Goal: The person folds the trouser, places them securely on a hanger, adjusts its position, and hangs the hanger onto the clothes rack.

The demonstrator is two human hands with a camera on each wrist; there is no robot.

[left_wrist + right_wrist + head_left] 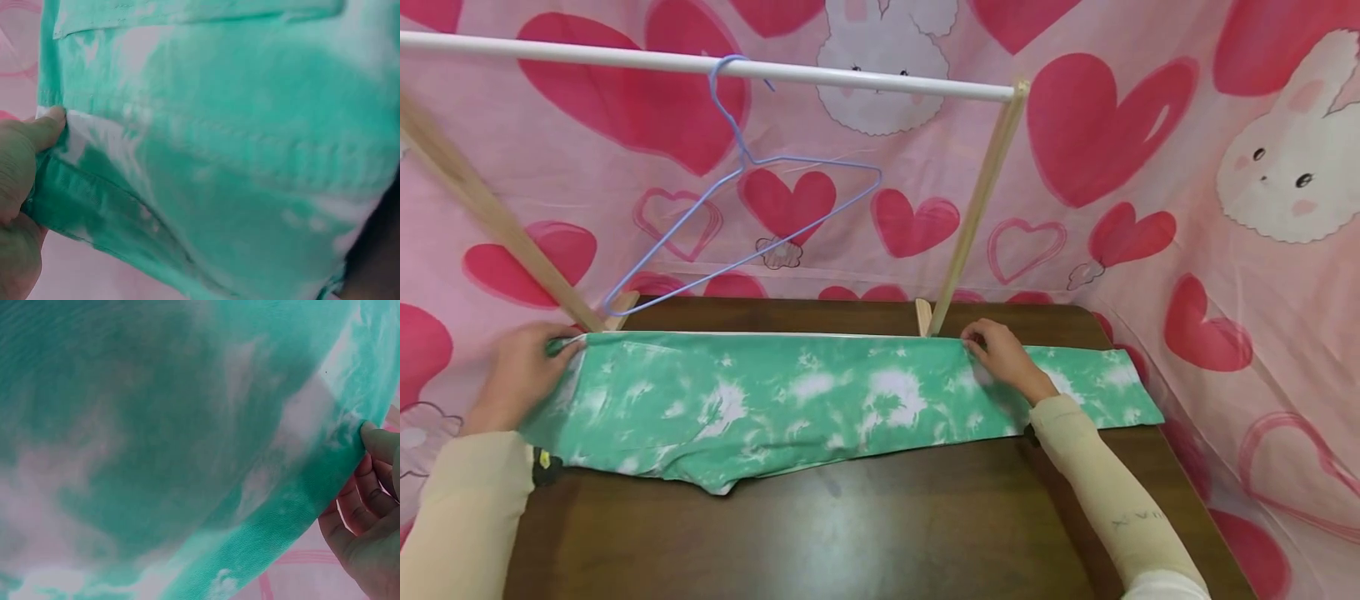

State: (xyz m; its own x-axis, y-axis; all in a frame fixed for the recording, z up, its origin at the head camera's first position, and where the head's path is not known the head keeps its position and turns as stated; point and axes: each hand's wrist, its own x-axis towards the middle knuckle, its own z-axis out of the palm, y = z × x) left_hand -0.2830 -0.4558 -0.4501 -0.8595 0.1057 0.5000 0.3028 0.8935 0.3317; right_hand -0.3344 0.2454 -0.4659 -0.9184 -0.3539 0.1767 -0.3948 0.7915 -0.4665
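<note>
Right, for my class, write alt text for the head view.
A person's left hand and right hand pinch the far edge of green-and-white trousers stretched across a brown table. Behind, a blue hanger hangs from a white rail before pink heart-patterned fabric.

Trousers [820,400] over table [842,542], hanger [747,158] on rail [880,80] behind.

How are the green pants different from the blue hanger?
The green pants have white blotches, but the blue hanger is plain light blue. The pants are a wide piece of folded cloth, while the hanger is a thin, open frame. The left hand and right hand pinch the pants; the hanger hangs from the white rail with no hand on it. Both are in front of the pink heart-patterned backdrop.
</note>
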